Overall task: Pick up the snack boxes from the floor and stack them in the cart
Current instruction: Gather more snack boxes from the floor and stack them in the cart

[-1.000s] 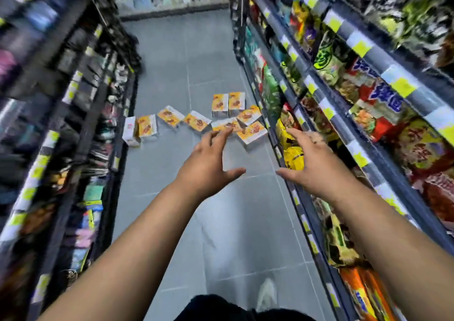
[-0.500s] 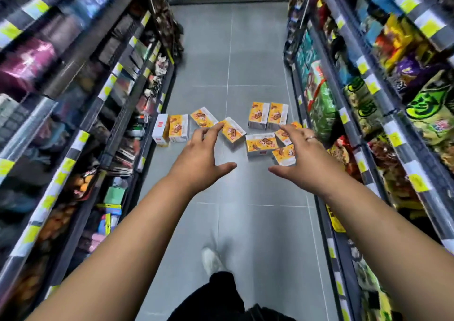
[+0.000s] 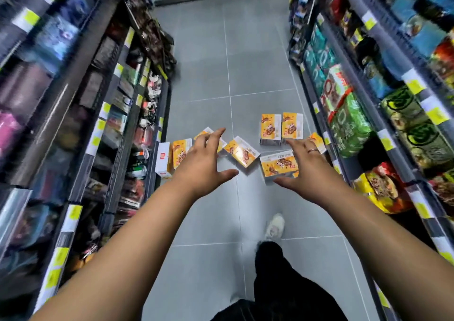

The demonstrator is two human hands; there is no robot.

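Observation:
Several orange-and-white snack boxes lie scattered on the grey tiled aisle floor ahead. One box (image 3: 242, 151) lies tilted in the middle, another (image 3: 278, 164) flat beside it, and two (image 3: 270, 129) stand upright further back. At the left, a box (image 3: 180, 152) leans by a white-sided one (image 3: 162, 159). My left hand (image 3: 202, 167) is stretched forward, fingers spread, empty, above the boxes. My right hand (image 3: 305, 169), wearing a ring, is likewise spread and empty. No cart is in view.
Stocked shelves line both sides of the narrow aisle: the left shelf (image 3: 103, 129) and the right shelf (image 3: 368, 124) with snack bags. My white shoe (image 3: 275, 226) and dark trouser leg (image 3: 282, 279) are on the floor below my hands.
The view has advanced down the aisle and the boxes are closer. Both hands stay outstretched and spread. My foot has stepped forward on the right.

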